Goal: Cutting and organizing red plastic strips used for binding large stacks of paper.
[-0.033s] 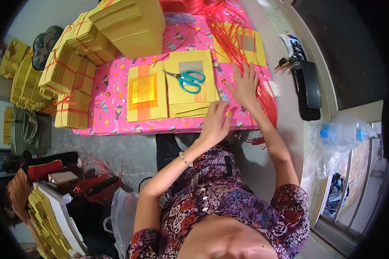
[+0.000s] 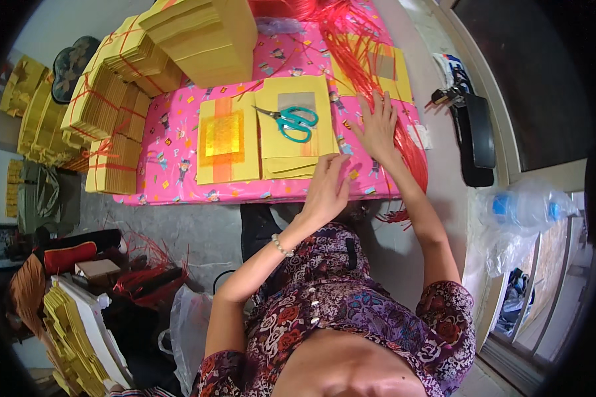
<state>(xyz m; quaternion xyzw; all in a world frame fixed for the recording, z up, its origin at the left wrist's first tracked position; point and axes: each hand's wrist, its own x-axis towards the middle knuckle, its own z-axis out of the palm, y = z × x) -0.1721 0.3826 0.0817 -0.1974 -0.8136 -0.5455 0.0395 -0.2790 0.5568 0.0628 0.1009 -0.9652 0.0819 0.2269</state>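
Here the left hand lay flat, fingers extended, pinning the near corner of the yellow paper stack. The right hand, open and empty, spread over the red strings; picking one strand cleanly likely needed the stack kept pinned.

A pink patterned table carries yellow paper stacks and red strings.
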